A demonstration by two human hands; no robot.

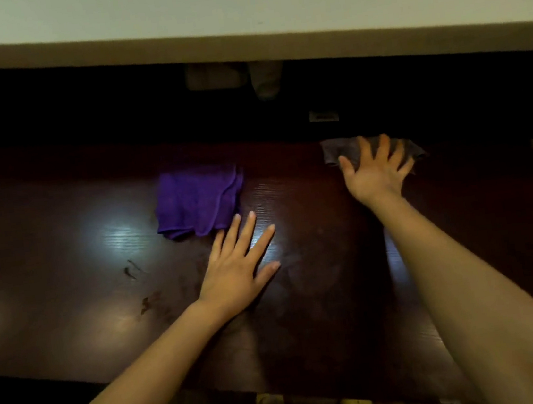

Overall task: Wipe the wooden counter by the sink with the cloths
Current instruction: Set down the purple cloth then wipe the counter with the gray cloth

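A dark glossy wooden counter (63, 253) fills the middle of the head view. A crumpled purple cloth (198, 201) lies on it, centre left. My left hand (239, 269) rests flat on the wood just below and right of that cloth, fingers spread, fingertips at its lower corner. My right hand (375, 171) presses flat with spread fingers on a grey cloth (336, 151) near the counter's far edge on the right; much of that cloth is under the hand.
A pale raised ledge (235, 17) runs across the top, with deep shadow beneath it. Small dark smudges (132, 268) mark the wood to the left. A small light plate (323, 116) sits in the shadow behind the grey cloth. The counter's near edge runs along the bottom.
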